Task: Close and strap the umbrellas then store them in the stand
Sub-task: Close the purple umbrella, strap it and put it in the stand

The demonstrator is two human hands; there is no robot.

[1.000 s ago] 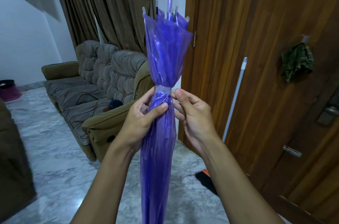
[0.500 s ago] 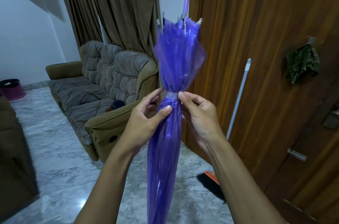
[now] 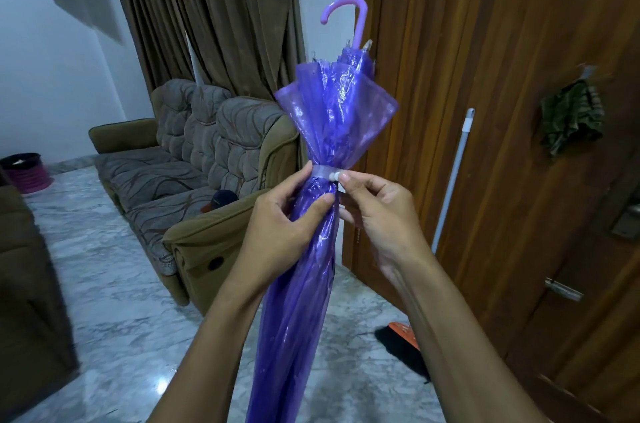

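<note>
While left hand (image 3: 277, 225) grips umbrella (image 3: 304, 301), right hand (image 3: 377, 211) pinches strap (image 3: 323, 171), seemingly snapped

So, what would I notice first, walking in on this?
The purple umbrella, folded and held upright in the middle, hooked handle on top. The left hand grips it just below a pale strap cinched round its folds, while the right hand pinches the strap by its white button. Behind, a brown sofa on the left, a wooden door on the right.
</note>
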